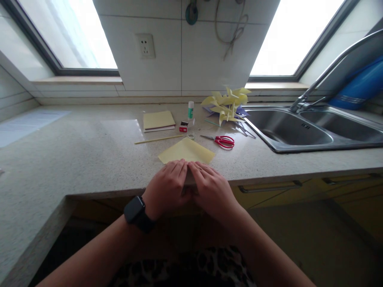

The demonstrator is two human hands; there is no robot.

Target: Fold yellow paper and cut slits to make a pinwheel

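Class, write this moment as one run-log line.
left hand: fingers on yellow paper, near side | right hand: same paper, beside left | nearby: red-handled scissors, glue stick, thin stick | by sink: pinwheels

A black smartwatch (134, 210) and leopard-print clothing (220, 261) are worn.

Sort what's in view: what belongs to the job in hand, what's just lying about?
Likely job things:
- yellow sheet, touched by left hand and right hand
- paper stack
- thin stick
- scissors
- glue stick
- red box
- pinwheels

Probably lying about:
- white sheet, left
- blue object, far right
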